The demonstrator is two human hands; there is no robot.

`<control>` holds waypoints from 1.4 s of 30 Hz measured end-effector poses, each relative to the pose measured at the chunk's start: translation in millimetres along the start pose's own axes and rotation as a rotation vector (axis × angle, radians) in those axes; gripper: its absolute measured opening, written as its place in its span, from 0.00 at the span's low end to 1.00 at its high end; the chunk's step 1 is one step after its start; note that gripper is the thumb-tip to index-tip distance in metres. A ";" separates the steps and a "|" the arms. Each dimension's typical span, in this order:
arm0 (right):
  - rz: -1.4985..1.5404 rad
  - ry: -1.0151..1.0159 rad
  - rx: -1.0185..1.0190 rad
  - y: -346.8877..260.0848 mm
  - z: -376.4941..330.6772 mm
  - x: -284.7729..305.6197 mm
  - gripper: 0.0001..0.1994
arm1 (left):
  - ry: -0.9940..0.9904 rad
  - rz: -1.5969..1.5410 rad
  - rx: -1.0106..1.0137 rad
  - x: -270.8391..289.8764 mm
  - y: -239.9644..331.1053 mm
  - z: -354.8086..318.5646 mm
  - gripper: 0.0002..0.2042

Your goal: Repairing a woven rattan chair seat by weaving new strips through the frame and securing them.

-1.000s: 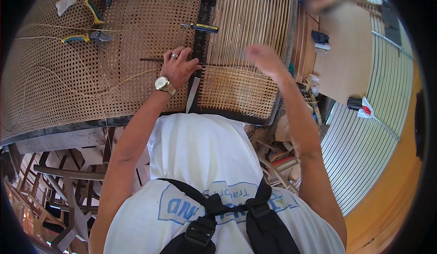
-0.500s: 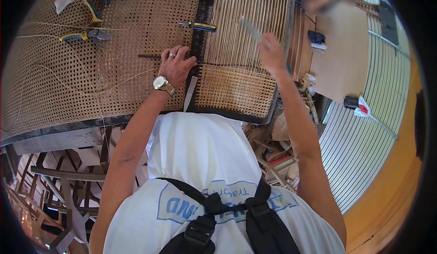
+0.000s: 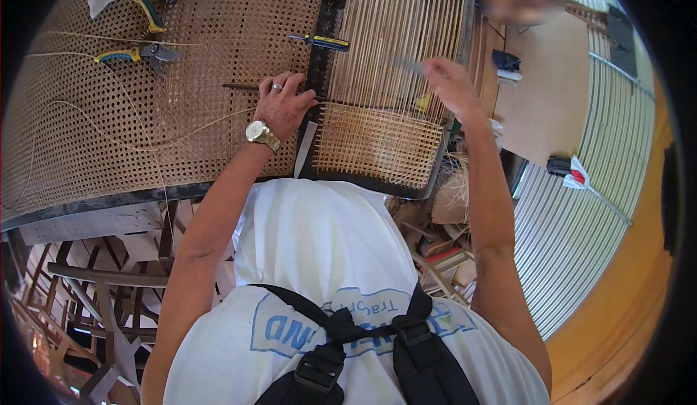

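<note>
My left hand [image 3: 285, 103], with a ring and a wristwatch, has its fingers curled over a thin dark rod [image 3: 239, 87] at the edge of the open-strand panel. The rod seems to run on to the right among the strands. My right hand [image 3: 451, 89] is closed around a flat grey strip [image 3: 408, 64], smeared by motion, above the parallel cane strands [image 3: 385, 13]. Nearer me is a closely woven cane section [image 3: 377, 143]. A flat metal blade [image 3: 306, 148] lies at the dark frame bar, just below my left hand.
Pruning shears [image 3: 138, 55] with yellow-green handles, a screwdriver [image 3: 327, 42] and a white lump [image 3: 103, 2] lie on the caned surface. A long loose cane strand [image 3: 109, 140] loops at left. Wooden chair frames [image 3: 109, 281] stand below the edge. A person [image 3: 523, 5] is at the far right.
My right hand has moved right and slightly down, and the grey strip now lies flatter, pointing left. My left hand has stayed almost in place.
</note>
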State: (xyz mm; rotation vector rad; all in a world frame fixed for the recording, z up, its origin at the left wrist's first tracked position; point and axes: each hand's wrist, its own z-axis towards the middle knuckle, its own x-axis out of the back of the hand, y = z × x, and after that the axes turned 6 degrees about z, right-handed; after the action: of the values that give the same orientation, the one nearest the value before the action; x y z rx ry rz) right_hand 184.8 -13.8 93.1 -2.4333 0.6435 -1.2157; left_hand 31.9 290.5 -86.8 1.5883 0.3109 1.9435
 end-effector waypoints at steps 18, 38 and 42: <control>0.148 -0.024 -0.070 -22.3 -0.7 -36.6 0.15 | 0.018 -0.023 0.010 -3.0 -0.5 1.9 0.05; -0.017 -0.046 -0.071 -1.8 -24.7 -6.6 0.15 | -0.009 -0.017 0.018 0.0 -0.4 2.6 0.05; -0.106 -0.107 -0.022 26.1 -23.7 7.0 0.14 | 0.005 -0.024 0.007 -1.0 -2.0 2.8 0.06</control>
State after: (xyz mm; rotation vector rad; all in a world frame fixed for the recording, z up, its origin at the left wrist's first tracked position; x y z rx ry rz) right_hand 162.9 -41.8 98.5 -2.5593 0.5059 -1.1129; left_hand 35.2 291.0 -87.9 1.5771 0.3380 1.9308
